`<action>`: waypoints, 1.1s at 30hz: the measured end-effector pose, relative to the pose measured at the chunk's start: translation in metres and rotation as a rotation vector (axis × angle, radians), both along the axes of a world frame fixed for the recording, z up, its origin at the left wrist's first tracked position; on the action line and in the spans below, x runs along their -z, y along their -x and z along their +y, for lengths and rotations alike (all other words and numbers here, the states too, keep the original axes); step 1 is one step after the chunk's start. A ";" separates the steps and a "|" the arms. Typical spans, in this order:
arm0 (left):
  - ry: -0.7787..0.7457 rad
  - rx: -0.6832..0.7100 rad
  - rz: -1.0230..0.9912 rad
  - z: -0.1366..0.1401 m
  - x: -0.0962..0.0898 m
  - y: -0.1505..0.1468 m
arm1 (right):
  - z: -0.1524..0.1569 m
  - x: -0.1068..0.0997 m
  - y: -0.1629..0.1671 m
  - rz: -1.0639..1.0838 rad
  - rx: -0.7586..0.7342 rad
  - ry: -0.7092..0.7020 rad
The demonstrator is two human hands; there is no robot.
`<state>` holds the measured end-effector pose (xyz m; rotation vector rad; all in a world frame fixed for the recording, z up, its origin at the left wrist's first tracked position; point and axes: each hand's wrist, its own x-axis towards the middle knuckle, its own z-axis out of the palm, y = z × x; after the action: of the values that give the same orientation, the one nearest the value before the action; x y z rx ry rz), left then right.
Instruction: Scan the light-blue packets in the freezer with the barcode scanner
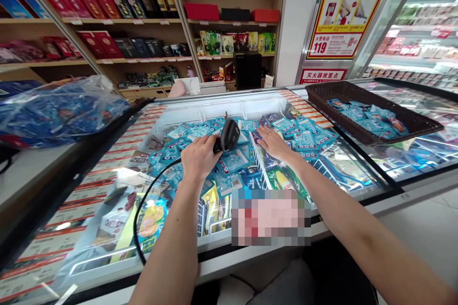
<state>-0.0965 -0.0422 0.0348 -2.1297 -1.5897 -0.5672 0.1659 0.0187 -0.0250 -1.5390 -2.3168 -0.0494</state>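
My left hand (pixel 198 158) is wrapped round the handle of a black barcode scanner (pixel 230 136), its head turned up and away from me. A black cable (pixel 143 205) trails from the scanner toward the front edge. To the right, my right hand (pixel 274 144) lies with fingers stretched out on the freezer's glass top, among small blue packets (pixel 234 159) spread over it. Several of these packets show white barcode labels. Whether a packet sits under my right fingers, I cannot tell.
A dark brown basket (pixel 361 119) with more blue packets stands at the right on the chest freezer (pixel 286 219). At the left lies a clear plastic bag (pixel 64 109) full of blue packets. Stocked shelves (pixel 125 21) line the back, beside a yellow and red poster (pixel 352 9).
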 end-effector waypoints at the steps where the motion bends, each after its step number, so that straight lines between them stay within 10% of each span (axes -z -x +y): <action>1: -0.010 -0.015 -0.008 0.000 0.000 0.002 | 0.002 0.001 0.001 -0.003 -0.015 0.017; 18: -0.016 0.022 0.004 -0.002 -0.001 -0.004 | -0.013 -0.010 -0.012 0.121 0.099 -0.185; 33: -0.002 0.081 0.081 0.002 0.005 -0.013 | 0.003 -0.010 -0.026 0.102 0.262 0.037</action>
<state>-0.0840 -0.0398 0.0294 -2.1951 -1.4646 -0.5011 0.1915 0.0212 -0.0146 -1.8106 -2.0378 0.0055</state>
